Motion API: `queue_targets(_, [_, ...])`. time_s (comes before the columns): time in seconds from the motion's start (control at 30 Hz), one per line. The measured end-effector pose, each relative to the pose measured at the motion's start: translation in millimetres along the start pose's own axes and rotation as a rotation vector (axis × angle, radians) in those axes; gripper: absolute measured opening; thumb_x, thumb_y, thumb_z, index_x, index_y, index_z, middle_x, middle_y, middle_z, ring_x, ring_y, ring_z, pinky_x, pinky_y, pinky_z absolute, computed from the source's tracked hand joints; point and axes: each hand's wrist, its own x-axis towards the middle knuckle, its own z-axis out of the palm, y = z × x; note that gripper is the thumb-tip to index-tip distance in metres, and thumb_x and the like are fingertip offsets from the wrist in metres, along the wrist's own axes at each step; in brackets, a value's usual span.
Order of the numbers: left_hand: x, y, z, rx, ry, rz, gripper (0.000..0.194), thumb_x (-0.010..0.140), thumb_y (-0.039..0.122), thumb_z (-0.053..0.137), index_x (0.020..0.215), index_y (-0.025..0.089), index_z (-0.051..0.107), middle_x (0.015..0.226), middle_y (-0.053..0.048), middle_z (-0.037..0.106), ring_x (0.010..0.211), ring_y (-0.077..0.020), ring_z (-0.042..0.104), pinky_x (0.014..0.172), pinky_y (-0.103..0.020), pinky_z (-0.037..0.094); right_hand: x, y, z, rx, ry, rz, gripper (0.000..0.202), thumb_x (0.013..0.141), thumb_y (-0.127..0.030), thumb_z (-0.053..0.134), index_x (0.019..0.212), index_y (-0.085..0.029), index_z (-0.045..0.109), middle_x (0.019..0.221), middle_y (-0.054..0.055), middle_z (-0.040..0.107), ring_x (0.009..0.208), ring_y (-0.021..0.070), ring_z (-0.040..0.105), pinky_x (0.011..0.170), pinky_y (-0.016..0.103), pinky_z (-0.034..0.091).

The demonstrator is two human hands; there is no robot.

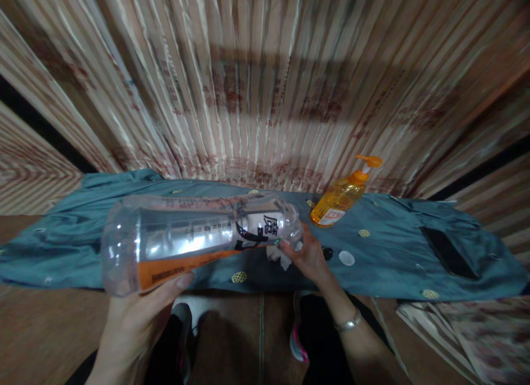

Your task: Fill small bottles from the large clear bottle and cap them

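A large clear plastic bottle (186, 230) with an orange and silver printed label lies tilted on its side across my view, above the cloth. Its wide base is at the left and its neck at the right. My left hand (144, 302) supports it from below near the base, thumb along the lower side. At the other end, my right hand (306, 252) has its fingers closed around the neck. A crumpled white tissue-like piece (279, 258) shows just below the neck. Close to my right hand are a small black round thing (327, 253) and a white round cap (346, 258).
A teal cloth with yellow dots (385, 263) covers the narrow surface. An orange pump bottle (339, 200) stands toward the back, and a dark phone (449, 252) lies at the right. Stacked corrugated cardboard (248, 86) rises behind. My shoes are on the tiled floor below.
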Motion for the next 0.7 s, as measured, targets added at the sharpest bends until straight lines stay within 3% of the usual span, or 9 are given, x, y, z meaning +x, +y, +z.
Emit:
queue_targets(0.3, [0.3, -5.3, -5.5, 0.032, 0.029, -0.026, 0.044, 0.050, 0.037, 0.096, 0.086, 0.024, 0.074, 0.082, -0.003, 0.080, 0.111, -0.0325, 0.072, 0.105, -0.042, 0.057, 0.7, -2.4, -1.8, 0.022, -0.005, 0.001, 0.054, 0.084, -0.037, 0.068, 0.131, -0.017, 0.052, 0.117, 0.015, 0.073, 0.105, 0.0314, 0.073, 0.090, 0.048, 0.061])
queue_targets(0.47, [-2.1, -2.7, 1.1, 0.008, 0.030, 0.008, 0.047, 0.054, 0.035, 0.094, 0.096, 0.026, 0.075, 0.092, 0.001, 0.081, 0.110, -0.0296, 0.073, 0.108, -0.041, 0.055, 0.2, -1.1, -0.4, -0.006, 0.011, -0.008, 0.053, 0.084, -0.037, 0.067, 0.131, -0.018, 0.052, 0.115, 0.015, 0.074, 0.102, 0.0317, 0.074, 0.088, 0.049, 0.061])
queue_targets(0.7, [-2.4, -1.6, 0.2, 0.008, 0.014, 0.016, 0.047, 0.052, 0.038, 0.095, 0.092, 0.024, 0.075, 0.091, -0.001, 0.081, 0.109, -0.0298, 0.073, 0.106, -0.040, 0.056, 0.0, 0.1, 0.6, -0.006, 0.011, -0.014, 0.055, 0.083, -0.037, 0.068, 0.133, -0.020, 0.051, 0.115, 0.014, 0.074, 0.101, 0.0313, 0.074, 0.088, 0.048, 0.062])
